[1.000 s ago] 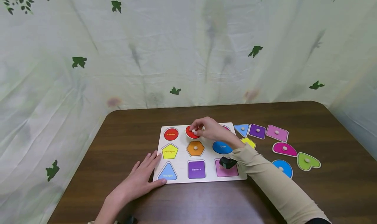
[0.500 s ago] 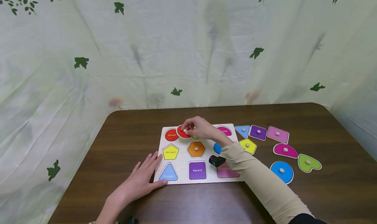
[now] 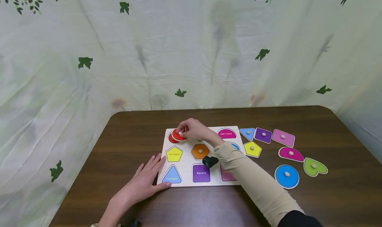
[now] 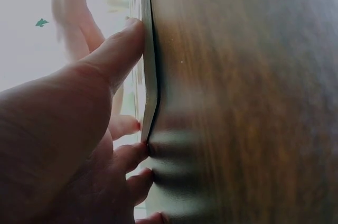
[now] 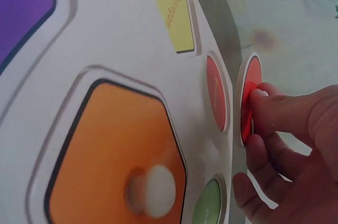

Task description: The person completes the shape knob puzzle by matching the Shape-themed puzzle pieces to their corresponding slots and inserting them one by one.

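A white shape-puzzle board [image 3: 185,169] lies on the brown table, its recesses printed with coloured, labelled shapes. My right hand [image 3: 193,130] pinches a red round puzzle piece [image 3: 176,136] by its small white knob. That piece overlaps the red "Circular" recess [image 3: 171,138] at the board's far left corner; the right wrist view shows it lifted clear of the board. An orange hexagon piece [image 5: 116,155] with a knob sits in the middle recess. With fingers spread, my left hand [image 3: 144,182] rests along the board's left edge, thumb near the light blue triangle recess [image 3: 171,176].
Right of the board lie several knobbed pieces: a light blue triangle [image 3: 247,133], purple square [image 3: 263,135], pink rectangle [image 3: 282,136], yellow pentagon [image 3: 252,149], magenta half-round [image 3: 289,154], green heart [image 3: 313,169] and blue oval [image 3: 286,179]. A pale leaf-patterned cloth [image 3: 185,54] hangs behind.
My right hand has carried the red round piece leftward from above the board's top middle to over the red recess. The left hand stays at the board's edge.
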A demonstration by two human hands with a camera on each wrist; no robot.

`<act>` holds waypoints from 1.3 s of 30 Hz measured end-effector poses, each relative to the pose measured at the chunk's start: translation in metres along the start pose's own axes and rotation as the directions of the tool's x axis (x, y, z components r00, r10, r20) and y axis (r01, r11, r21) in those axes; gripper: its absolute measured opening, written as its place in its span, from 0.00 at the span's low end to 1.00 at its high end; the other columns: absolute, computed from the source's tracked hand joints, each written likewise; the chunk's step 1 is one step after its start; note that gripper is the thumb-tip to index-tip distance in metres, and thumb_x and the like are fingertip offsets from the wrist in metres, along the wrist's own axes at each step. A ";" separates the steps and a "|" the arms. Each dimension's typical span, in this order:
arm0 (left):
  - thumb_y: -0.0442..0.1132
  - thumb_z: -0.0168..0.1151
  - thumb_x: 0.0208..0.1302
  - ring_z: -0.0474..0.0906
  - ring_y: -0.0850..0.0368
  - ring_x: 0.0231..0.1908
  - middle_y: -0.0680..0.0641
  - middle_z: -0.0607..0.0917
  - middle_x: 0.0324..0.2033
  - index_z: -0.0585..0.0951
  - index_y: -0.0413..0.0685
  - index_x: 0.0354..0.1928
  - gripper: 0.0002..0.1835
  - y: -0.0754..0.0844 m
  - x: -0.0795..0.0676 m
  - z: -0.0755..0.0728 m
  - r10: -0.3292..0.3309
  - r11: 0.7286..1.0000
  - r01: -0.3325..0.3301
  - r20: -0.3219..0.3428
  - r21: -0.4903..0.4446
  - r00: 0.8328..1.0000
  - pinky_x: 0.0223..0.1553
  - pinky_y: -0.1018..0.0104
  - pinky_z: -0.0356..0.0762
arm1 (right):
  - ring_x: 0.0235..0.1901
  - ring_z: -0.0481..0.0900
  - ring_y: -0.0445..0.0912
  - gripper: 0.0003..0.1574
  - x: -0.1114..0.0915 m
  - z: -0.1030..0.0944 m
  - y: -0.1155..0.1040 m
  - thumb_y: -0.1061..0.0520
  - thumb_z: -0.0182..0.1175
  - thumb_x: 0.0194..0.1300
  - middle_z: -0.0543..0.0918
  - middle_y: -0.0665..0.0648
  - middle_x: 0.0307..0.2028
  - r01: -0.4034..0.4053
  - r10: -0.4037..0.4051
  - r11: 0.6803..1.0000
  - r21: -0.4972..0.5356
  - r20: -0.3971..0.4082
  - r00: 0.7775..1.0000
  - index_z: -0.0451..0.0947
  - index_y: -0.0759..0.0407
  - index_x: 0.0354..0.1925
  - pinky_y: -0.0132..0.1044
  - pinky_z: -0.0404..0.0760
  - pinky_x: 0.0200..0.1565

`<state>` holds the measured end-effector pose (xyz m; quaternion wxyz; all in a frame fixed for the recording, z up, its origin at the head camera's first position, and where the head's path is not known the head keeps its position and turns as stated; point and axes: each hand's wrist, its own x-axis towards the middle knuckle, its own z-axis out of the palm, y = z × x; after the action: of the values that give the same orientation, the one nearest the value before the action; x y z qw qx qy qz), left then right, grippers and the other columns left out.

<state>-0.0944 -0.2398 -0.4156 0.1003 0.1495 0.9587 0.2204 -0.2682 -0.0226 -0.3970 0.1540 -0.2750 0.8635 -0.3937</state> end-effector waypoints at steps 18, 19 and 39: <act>0.69 0.61 0.59 0.45 0.41 0.74 0.44 0.54 0.76 0.58 0.49 0.76 0.51 0.000 -0.001 0.000 0.000 1.000 0.000 -0.002 -0.002 1.000 0.67 0.31 0.43 | 0.35 0.73 0.45 0.04 0.021 0.013 -0.007 0.61 0.64 0.66 0.80 0.50 0.30 0.006 -0.001 0.991 -0.135 0.039 0.999 0.85 0.55 0.39 0.31 0.73 0.38; 0.69 0.61 0.59 0.45 0.41 0.74 0.43 0.54 0.76 0.58 0.49 0.76 0.51 0.000 -0.001 0.000 0.001 1.000 -0.001 -0.002 -0.002 1.000 0.67 0.31 0.43 | 0.35 0.73 0.45 0.04 0.022 0.014 -0.007 0.61 0.64 0.66 0.80 0.50 0.30 0.007 -0.001 0.989 -0.146 0.042 0.999 0.85 0.55 0.39 0.31 0.73 0.38; 0.68 0.62 0.58 0.44 0.42 0.75 0.44 0.53 0.76 0.57 0.50 0.77 0.51 0.000 0.000 0.001 -0.018 1.000 0.018 0.017 0.004 1.000 0.67 0.31 0.41 | 0.44 0.75 0.45 0.12 0.019 0.017 -0.012 0.62 0.64 0.66 0.82 0.51 0.42 0.009 -0.004 0.978 -0.211 0.023 1.000 0.84 0.52 0.48 0.34 0.77 0.49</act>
<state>-0.0944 -0.2397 -0.4165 0.1102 0.1430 0.9595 0.2164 -0.2711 -0.0504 -0.3997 0.1325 -0.2970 0.8977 -0.2974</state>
